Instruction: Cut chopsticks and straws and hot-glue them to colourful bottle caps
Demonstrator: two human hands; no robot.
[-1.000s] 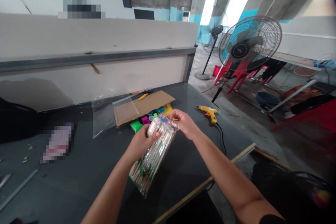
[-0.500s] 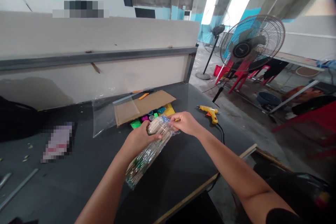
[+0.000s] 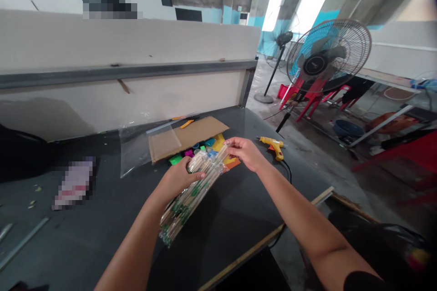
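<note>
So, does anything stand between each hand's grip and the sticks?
Yes, for the left hand's grip: the clear plastic wrapper around the sticks. At the right hand's grip, on protruding ends, nothing clearly visible.

Standing fan, dark blue basin

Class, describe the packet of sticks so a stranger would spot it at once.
Find the dark tabletop in front of the pale partition. Over it, in the left hand, with the right hand at its top, slants the packet of sticks. Shiny, see-through and patched with green, it stands apart from the flat brown cardboard behind.
</note>
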